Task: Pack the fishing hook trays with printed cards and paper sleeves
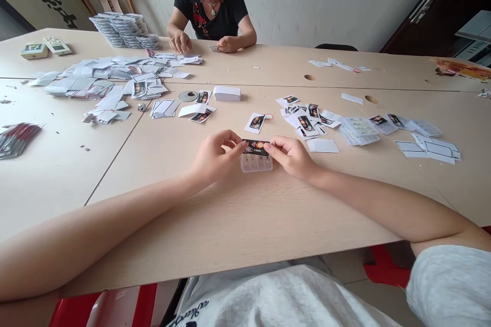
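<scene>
Between my hands a black printed label (255, 146) with a bright orange burst lies along the upper part of a small clear plastic case (257, 164). Inside the case's compartments show several thin hook-like pieces. My left hand (218, 156) pinches the label's left end with thumb and forefinger. At the other end, my right hand (293, 157) is closed, its thumb on the label's right corner. Whether the fingers also grip the case beneath cannot be made out. Just beyond them lies a white slip with a black printed label (256, 123).
A co-worker (210, 10) sits across the table, hands on small items. White slips (111, 71) spread in a heap at left, with stacked packs (120, 29) behind. At right lie labels (307, 120), clear cases (359, 130) and white cards (437, 147). A white stack (227, 94) stands mid-table.
</scene>
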Demonstrator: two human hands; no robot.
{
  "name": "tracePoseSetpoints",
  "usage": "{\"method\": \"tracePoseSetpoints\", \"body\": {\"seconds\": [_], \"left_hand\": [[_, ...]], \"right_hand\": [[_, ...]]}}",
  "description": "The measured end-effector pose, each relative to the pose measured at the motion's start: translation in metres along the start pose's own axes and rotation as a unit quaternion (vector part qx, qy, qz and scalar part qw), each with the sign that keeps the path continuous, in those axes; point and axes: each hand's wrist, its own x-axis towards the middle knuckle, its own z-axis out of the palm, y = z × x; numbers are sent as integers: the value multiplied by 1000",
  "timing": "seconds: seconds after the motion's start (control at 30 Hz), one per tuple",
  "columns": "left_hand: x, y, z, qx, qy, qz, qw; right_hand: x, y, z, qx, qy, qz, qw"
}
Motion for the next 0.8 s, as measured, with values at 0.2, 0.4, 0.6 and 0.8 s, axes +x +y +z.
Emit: {"method": "tracePoseSetpoints", "body": {"seconds": [0.2, 0.4, 0.6, 0.8], "left_hand": [[-4, 0, 3, -49, -3, 13, 999], [-4, 0, 4, -96, 2, 32, 995], [-5, -2, 5, -130, -3, 23, 991], [-3, 1, 5, -139, -8, 11, 990]], "right_hand": [[-1, -5, 1, 32, 18, 27, 999], [-2, -18, 2, 37, 4, 26, 999], [-1, -19, 0, -15, 22, 17, 1000], [-1, -19, 0, -30, 25, 19, 999]]}}
